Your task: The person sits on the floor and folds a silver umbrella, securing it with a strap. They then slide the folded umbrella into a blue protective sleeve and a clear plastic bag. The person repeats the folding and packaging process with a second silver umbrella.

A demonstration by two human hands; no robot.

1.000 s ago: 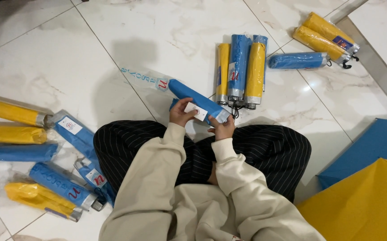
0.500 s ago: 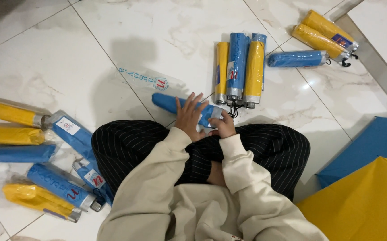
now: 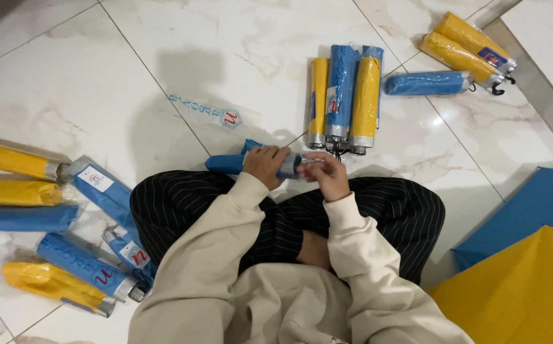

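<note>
The person sits cross-legged on the tiled floor [image 3: 98, 83], both hands raised over the knees. The left hand [image 3: 265, 164] is wrapped around the middle of a folded blue umbrella [image 3: 228, 164], its grip pressed tight about the fabric. The right hand [image 3: 328, 175] pinches the umbrella's grey handle end [image 3: 291, 165] between fingers and thumb. The umbrella lies level across the lap, tip toward the person's left, clear of the floor.

Just beyond the hands, an empty clear plastic sleeve [image 3: 216, 116] lies flat on the floor. Beside it stand three wrapped umbrellas in a row [image 3: 343, 95], yellow, blue, yellow, touching one another, handles toward the person. Toward the far right corner of the floor lie two yellow umbrellas [image 3: 467, 44] and one blue umbrella [image 3: 426, 83], close together. At the left edge, a pile of wrapped blue and yellow umbrellas [image 3: 66, 223] lies spread beside the knee. An opened blue-and-yellow canopy [image 3: 531, 267] covers the near right corner.
</note>
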